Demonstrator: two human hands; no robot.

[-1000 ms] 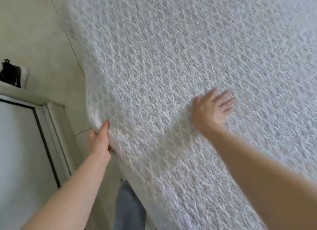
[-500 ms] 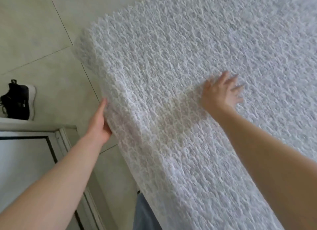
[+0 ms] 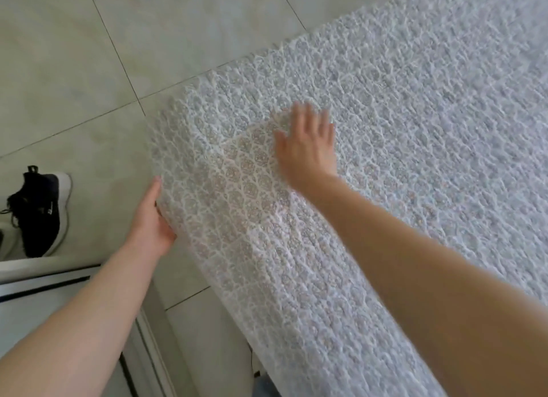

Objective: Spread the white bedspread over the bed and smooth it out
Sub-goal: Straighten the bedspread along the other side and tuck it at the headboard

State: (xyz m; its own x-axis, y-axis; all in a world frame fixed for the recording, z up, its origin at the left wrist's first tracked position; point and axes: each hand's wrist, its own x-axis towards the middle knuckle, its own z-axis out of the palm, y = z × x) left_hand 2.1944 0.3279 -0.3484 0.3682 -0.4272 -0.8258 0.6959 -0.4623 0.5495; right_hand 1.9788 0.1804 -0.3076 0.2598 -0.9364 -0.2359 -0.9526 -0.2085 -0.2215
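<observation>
The white bedspread (image 3: 400, 123), with a bubbly quilted texture, covers the bed and fills the right of the view; its corner lies near the middle. My right hand (image 3: 308, 147) lies flat on top of it close to that corner, fingers straight and blurred by motion. My left hand (image 3: 151, 215) grips the hanging side edge of the bedspread just below the corner, thumb on the outside and fingers tucked behind the cloth.
Pale floor tiles (image 3: 89, 70) lie to the left of the bed. A black and white sneaker (image 3: 41, 209) rests on the floor at the left. A white cabinet with a dark stripe (image 3: 35, 293) stands at the lower left, close to the bed's side.
My right hand has slid over the bedspread toward the corner. My left hand keeps hold of the side edge. The view has tilted, showing more floor and the bed's corner.
</observation>
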